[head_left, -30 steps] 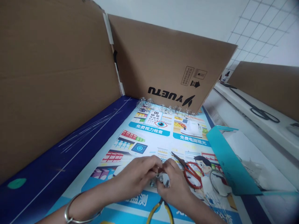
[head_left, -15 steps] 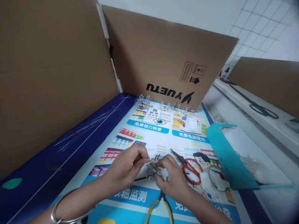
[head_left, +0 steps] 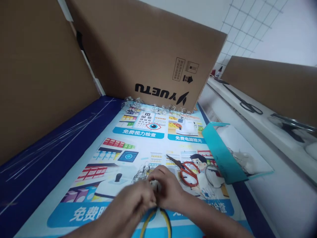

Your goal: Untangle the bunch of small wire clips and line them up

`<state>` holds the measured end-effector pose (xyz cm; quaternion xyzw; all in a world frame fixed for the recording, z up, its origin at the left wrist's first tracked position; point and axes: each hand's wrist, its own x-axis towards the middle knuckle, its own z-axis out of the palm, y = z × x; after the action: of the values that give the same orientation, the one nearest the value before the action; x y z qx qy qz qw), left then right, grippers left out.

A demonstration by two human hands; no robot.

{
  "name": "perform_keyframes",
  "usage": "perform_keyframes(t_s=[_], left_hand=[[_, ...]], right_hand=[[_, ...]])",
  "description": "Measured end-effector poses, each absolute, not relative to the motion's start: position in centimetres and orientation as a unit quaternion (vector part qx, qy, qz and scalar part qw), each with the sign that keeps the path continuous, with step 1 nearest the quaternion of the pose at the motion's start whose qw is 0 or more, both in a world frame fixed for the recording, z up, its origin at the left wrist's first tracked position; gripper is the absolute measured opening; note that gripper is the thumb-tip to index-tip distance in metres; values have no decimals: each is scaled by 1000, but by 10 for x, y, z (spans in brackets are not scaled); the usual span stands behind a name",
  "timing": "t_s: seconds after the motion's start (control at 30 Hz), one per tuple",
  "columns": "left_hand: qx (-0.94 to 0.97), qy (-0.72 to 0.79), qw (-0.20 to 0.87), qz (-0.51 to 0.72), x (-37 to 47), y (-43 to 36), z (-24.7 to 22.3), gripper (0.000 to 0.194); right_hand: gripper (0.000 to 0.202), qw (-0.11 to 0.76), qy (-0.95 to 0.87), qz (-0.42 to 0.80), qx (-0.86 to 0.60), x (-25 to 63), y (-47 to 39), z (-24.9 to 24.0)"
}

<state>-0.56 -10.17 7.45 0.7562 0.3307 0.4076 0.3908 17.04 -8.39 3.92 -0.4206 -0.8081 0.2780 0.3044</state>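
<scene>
A tangle of thin wire with clear bits (head_left: 140,174) shows just beyond my fingers, mostly hidden by them. My left hand (head_left: 138,195) is closed in a pinch at the near side of it, somewhat blurred. Curled around the other side is my right hand (head_left: 168,188), its fingers closed on the same tangle. The two hands touch or nearly touch. Below them, yellow-handled pliers (head_left: 169,224) lie on the printed mat, their jaws hidden by my hands. Red-handled scissors (head_left: 190,174) lie to the right of my right hand, blades pointing away to the left.
Similar wire tangles (head_left: 170,109) line the foot of an upright cardboard panel (head_left: 148,59). A teal box (head_left: 220,158) with clear and white contents sits at the right. A coil of thin wire (head_left: 213,176) lies beside the scissors. Black scissors (head_left: 250,107) rest on a white ledge.
My view has shifted right, so the scene slides left. My hands have drawn together, and the left one has turned down toward the near side of the wire tangle.
</scene>
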Motion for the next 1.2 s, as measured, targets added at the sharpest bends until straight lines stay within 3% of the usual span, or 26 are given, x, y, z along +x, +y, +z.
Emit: perform_keyframes(t_s=[0.13,0.23,0.33,0.4,0.5,0.6,0.7,0.8,0.9,1.03,1.2], left_hand=[[724,383,382,427,-4,-102,69,16],[761,362,416,340,-1,-95,59,13],[676,466,416,392,-3,-79,46,11],[630,483,434,425,-7,-69,39,14],[588,494,444,461,-10,-59,32,19],[556,498,453,487,-12,-56,30,22],[540,506,449,501,-12,-56,29,21],[544,521,427,500,-11,-56,32,21],[555,529,421,485,-7,-59,35,20],[554,511,434,494,-4,-61,32,19],[545,507,445,497,-4,-61,23,23]], right_hand=[[22,298,-807,248,-445,172,-78,41],[27,271,-841,252,-394,167,-69,41],[25,215,-849,270,-401,161,-52,43],[23,181,-852,325,-369,159,-33,47],[30,130,-808,509,-266,166,0,57],[32,171,-771,550,-272,179,26,73],[23,164,-800,441,-372,197,30,92],[19,64,-850,268,-449,221,13,103],[36,-20,-860,155,-486,245,-17,97],[48,-81,-851,105,-508,260,-48,71],[30,-56,-813,101,-570,250,-51,49]])
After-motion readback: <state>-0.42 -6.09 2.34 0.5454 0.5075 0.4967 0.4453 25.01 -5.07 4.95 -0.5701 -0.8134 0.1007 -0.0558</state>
